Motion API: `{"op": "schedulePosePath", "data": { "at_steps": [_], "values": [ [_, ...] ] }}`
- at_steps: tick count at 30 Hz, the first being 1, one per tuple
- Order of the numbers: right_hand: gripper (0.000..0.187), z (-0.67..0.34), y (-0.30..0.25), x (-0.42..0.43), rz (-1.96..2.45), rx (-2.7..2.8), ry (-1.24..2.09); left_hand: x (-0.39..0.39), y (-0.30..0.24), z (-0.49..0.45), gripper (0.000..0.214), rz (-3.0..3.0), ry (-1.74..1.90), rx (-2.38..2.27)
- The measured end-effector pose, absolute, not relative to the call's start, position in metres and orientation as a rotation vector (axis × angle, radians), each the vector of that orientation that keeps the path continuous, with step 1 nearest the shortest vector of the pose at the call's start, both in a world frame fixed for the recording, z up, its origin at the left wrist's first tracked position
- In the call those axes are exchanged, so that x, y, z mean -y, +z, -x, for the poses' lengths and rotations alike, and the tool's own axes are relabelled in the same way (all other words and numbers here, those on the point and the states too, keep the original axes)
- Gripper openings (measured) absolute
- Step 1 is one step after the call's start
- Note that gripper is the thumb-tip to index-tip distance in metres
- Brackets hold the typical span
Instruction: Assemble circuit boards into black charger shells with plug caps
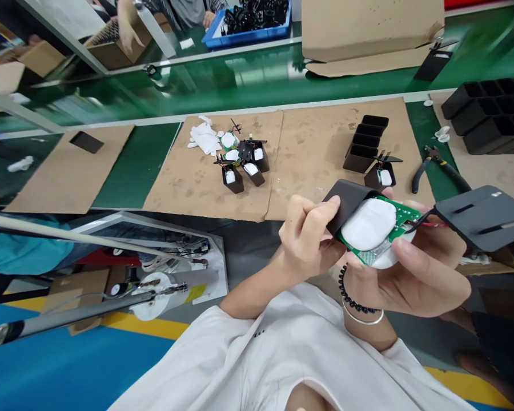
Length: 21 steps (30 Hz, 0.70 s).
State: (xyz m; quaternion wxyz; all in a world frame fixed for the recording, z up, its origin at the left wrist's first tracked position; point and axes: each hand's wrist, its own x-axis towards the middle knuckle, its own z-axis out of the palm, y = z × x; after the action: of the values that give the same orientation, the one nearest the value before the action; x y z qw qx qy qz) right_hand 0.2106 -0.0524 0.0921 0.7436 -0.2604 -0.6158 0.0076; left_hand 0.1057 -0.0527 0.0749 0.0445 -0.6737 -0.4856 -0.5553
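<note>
My left hand (308,237) is closed around a black plastic housing (346,200), tilted with its mouth toward the right. Between finger and thumb, my right hand (424,268) grips a green circuit board (405,216) with a white oval pad (369,224) on its upper face. The board's left end sits at the housing's mouth; how deep it goes is hidden. Black and red wires lead from the board to a flat black end cover (486,217) with slots, hanging to the right of my right hand. More white padding shows beneath the board.
Cardboard sheets (312,131) cover the bench, bearing filled housings (232,178), white gloves (205,137) and a row of black housings (365,142). Pliers (439,165) and stacked housings (492,117) lie right. A blue tray (248,25) stands at the back, near a co-worker's hand (128,28).
</note>
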Motion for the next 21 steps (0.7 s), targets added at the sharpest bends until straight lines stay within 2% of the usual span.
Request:
{"op": "schedulePosePath", "data": {
  "at_steps": [10, 15, 21],
  "values": [
    [0.056, -0.210, 0.086, 0.048, 0.556, 1.356, -0.011, 0.050, 0.082, -0.104, 0.028, 2.009, -1.694, 1.468],
    [0.042, -0.207, 0.089, 0.044, 0.563, 1.316, -0.081, 0.050, 0.086, -0.103, 0.030, 1.925, -1.664, 1.402],
    [0.053, -0.206, 0.090, 0.040, 0.546, 1.360, -0.067, 0.050, 0.083, -0.100, 0.028, 2.040, -1.803, 1.354]
  ]
}}
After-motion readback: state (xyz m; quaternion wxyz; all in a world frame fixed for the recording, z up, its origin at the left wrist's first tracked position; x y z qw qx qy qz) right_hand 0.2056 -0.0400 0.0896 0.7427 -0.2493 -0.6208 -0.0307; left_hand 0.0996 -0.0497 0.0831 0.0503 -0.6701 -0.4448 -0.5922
